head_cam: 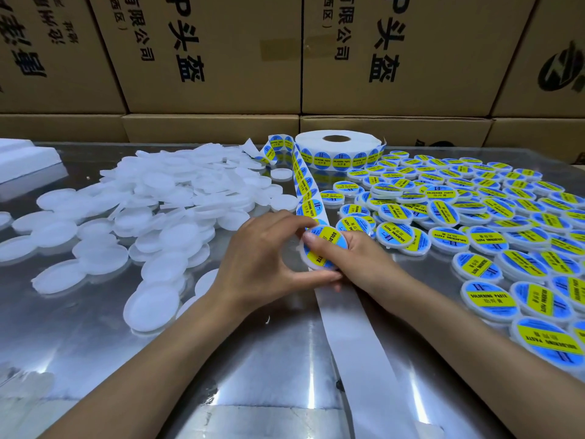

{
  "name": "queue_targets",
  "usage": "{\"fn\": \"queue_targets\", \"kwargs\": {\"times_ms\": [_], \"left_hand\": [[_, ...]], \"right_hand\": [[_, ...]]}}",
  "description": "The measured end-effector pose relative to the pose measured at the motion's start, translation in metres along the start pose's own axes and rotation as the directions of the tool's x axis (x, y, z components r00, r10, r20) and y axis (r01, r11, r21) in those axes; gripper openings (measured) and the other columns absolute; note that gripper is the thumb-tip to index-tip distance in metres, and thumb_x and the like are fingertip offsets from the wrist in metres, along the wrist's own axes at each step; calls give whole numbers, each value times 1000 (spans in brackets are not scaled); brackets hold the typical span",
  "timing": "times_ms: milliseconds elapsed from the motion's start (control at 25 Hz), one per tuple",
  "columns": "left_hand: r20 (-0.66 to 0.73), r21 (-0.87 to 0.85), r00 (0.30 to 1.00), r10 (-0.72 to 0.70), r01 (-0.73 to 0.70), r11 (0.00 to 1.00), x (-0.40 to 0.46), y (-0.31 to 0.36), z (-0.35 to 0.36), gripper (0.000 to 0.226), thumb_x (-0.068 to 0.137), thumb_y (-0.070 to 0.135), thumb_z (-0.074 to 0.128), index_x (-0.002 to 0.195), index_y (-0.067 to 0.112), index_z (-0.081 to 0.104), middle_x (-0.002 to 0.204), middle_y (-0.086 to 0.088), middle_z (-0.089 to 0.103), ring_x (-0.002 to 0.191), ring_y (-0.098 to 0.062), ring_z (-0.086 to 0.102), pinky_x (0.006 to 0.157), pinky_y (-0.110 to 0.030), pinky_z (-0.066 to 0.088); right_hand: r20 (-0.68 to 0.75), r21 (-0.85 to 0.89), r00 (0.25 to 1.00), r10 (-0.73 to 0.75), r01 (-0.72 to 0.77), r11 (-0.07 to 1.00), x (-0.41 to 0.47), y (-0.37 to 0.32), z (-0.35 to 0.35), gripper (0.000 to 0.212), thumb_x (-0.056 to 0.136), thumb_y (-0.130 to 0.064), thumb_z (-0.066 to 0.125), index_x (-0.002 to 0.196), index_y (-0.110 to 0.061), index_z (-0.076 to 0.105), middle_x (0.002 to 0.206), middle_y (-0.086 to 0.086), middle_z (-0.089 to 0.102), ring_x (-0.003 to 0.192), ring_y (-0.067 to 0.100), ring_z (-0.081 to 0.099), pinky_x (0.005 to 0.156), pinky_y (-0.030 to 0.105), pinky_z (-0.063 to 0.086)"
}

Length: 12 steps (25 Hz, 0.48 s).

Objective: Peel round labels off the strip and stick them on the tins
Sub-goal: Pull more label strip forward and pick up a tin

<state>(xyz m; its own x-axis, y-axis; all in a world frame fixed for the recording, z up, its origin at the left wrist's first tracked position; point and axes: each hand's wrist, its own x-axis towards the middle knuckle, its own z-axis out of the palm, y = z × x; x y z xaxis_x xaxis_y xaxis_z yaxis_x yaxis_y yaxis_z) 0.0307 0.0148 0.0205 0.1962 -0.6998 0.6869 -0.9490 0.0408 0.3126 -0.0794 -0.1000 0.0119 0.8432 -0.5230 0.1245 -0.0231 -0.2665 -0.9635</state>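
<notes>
Stacked cardboard cartons (221, 58) printed with black characters wall off the far side, and your bench (259, 369) is a glossy, reflective sheet that mirrors the light.

You hold one white round tin (321, 250) just above the bench near its middle, tilted so its labelled face turns up toward you. Your left hand (262, 264) grips it by the rim, fingers curled over the top edge and thumb under the lower edge. Your right hand (354, 258) also has its grip closed on the tin, thumb pressing flat across the round label (326, 245) and fingers behind.

That label is blue with a yellow band carrying black "SOLDERING PASTE" lettering; the band's long axis runs from upper right down to lower left.

From the roll (338, 147) at the far edge of the bench, the label strip (305, 182) runs toward you, its long axis pointing nearly straight at your hands, labels face up in a single row. Past your hands the strip continues as bare white backing (351, 343), slanting toward the near right.

To your left lies a loose heap of plain white tins (164, 198). To your right, labelled tins (481, 223) spread across the bench, overlapping, their yellow bands pointing every which way. A white foam block (25, 160) sits at the far left corner.
</notes>
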Motion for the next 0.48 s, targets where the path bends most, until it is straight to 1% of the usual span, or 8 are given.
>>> {"fn": "queue_targets", "kwargs": {"times_ms": [120,200,280,320,360,400,440,480], "left_hand": [[-1,-28,1000,-25,25,999,1,0,1,63,59,57,79,104,14,69,88,7,66,71,4,42,68,-10,32],[-1,-44,999,-41,41,998,1,0,1,65,58,58,79,105,15,69,88,8,65,71,6,43,68,-9,31],[-5,-46,999,-44,44,998,1,0,2,65,58,59,78,107,16,69,89,8,66,71,4,42,68,-9,31],[-7,-45,999,-41,41,998,1,0,2,66,58,59,78,107,16,69,89,9,65,72,3,42,68,-9,31],[-7,-45,999,-36,35,998,0,0,3,66,58,58,79,107,16,69,89,9,65,72,3,42,68,-9,31],[-9,-44,999,-30,30,999,1,-1,3,65,58,58,79,107,16,68,89,10,65,72,3,42,68,-10,32],[-13,-42,999,-29,29,999,1,-2,3,65,59,59,78,108,16,68,90,10,65,72,3,42,67,-12,33],[-16,-38,999,-33,33,999,1,-5,3,65,60,59,77,108,17,68,90,9,66,73,3,43,67,-13,34]], "right_hand": [[-42,28,997,57,-56,998,1,0,2,55,93,-46,50,48,-14,58,44,0,57,42,9,53,48,13,41],[-95,13,988,121,-121,993,4,1,1,62,91,-54,45,59,-5,64,56,3,61,53,9,57,60,17,43],[-161,-10,973,163,-167,986,8,5,1,68,91,-59,41,77,3,67,68,5,66,67,13,60,75,28,45],[-195,12,964,182,-183,983,9,6,2,66,91,-58,40,81,0,69,73,5,70,74,15,64,81,32,47],[-223,61,953,205,-196,979,10,5,3,62,93,-57,38,79,-8,73,78,3,73,80,18,67,84,36,48],[-241,123,945,221,-197,973,11,4,3,57,94,-56,38,73,-18,76,78,0,74,81,17,69,82,36,51],[-236,188,943,236,-194,963,10,1,2,55,94,-55,38,65,-27,76,72,-2,74,73,13,69,74,33,53],[-205,238,949,240,-189,953,9,-2,3,55,95,-53,39,60,-29,75,65,-3,71,61,11,66,64,29,52]]}}
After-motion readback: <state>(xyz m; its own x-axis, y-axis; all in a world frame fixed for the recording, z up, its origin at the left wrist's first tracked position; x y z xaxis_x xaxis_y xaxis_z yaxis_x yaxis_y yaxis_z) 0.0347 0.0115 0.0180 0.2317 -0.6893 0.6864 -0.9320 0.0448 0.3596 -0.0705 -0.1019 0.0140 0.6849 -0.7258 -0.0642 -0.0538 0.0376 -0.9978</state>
